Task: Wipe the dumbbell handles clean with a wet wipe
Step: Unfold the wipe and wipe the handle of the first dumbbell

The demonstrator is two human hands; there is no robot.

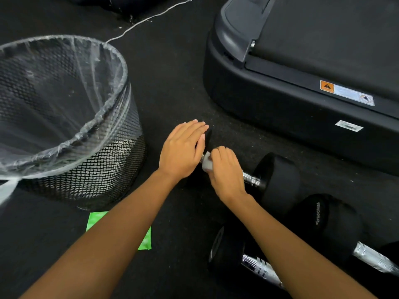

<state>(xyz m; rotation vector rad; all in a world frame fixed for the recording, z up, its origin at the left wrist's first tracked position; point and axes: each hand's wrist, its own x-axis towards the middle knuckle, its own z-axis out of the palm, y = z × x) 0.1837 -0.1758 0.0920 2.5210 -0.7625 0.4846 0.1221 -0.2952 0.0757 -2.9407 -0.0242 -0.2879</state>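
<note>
A dumbbell (278,180) lies on the dark floor (172,83), to the right of the mesh bin (112,169) and near it. The left hand (183,149) rests flat on the dumbbell's weight that is closer to the bin. Its fingers are straight and close together, and they hold nothing. This weight is mostly hidden under the hand.

The right hand (226,171) is on the metal handle (251,179). Its fingers are curled around a white wipe (206,162), which is pressed on the handle at the end toward the bin. The other end of the handle is bare and shiny.

The bin has a clear plastic liner (64,83) folded over its rim. Just in front of the bin, on the person's side, a green packet (145,240) lies flat, partly covered by the left forearm. To the right of the bin and closer to the person lie a second dumbbell (226,249) and a third dumbbell (330,221), both with black weights and silver handles. Farther right of the bin stands the end of a black treadmill (269,100). Behind the bin a thin white cable (146,19) runs across the floor.
</note>
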